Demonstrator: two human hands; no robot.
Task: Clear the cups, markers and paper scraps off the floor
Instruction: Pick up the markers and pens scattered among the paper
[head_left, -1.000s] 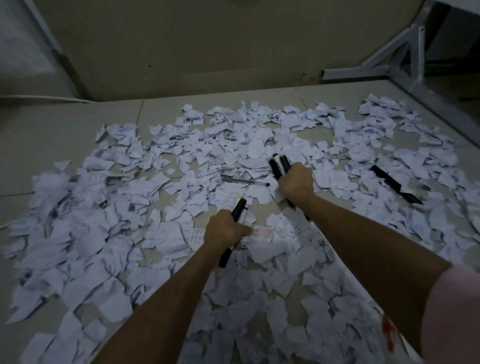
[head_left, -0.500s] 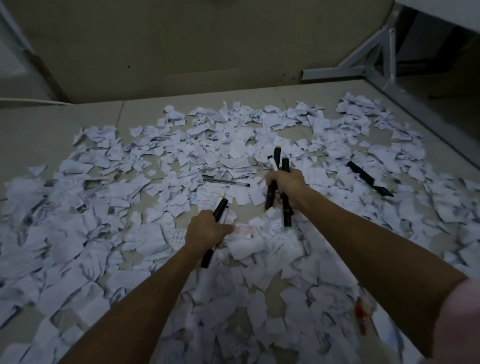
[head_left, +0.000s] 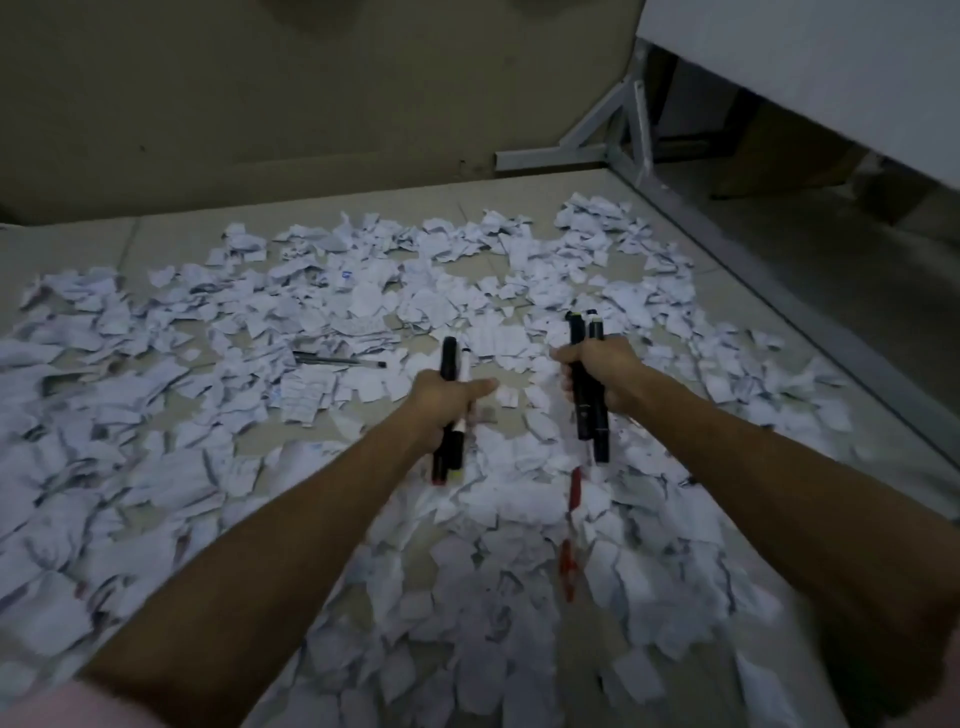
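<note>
Torn white paper scraps (head_left: 322, 322) cover most of the tiled floor. My left hand (head_left: 447, 402) is shut on a small bundle of black markers (head_left: 449, 358) held upright above the scraps. My right hand (head_left: 602, 374) is shut on another bundle of black markers (head_left: 587, 415), also upright. A dark pen (head_left: 337, 359) lies on the scraps to the left of my left hand. A red pen (head_left: 571, 530) lies among the scraps below my right hand. No cups are in view.
A beige wall (head_left: 260, 104) runs along the far side. A grey metal frame (head_left: 618, 135) and a low rail (head_left: 810, 317) border the scraps on the right, under a white tabletop (head_left: 831, 62). Bare tiled floor (head_left: 67, 244) shows at the far left.
Both hands have lifted off the floor with their markers and moved apart. The view has shifted left and back, so the black markers that lay at the right are out of sight.
</note>
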